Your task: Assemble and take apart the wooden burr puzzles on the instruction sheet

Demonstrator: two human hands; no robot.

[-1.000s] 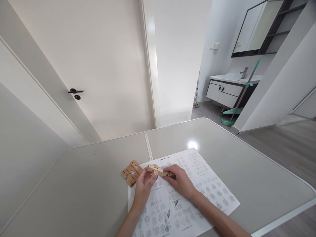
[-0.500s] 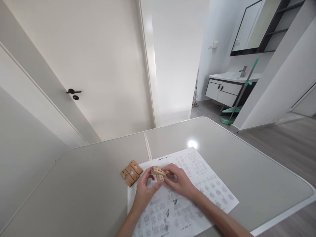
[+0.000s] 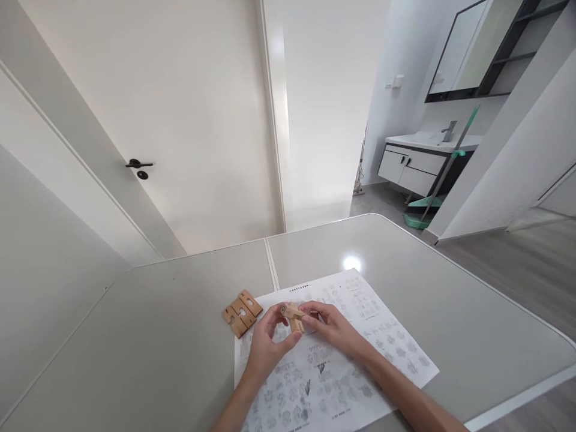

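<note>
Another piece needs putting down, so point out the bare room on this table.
Bare: the tabletop left of the flat wooden pieces, out to its left edge; also right of the printed sheet. Crowded: the sheet's far left part, where the left hand and right hand hold a wooden assembly.

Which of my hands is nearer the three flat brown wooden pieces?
Left. Your left hand is just right of the flat brown wooden pieces; your right hand is farther right.
</note>
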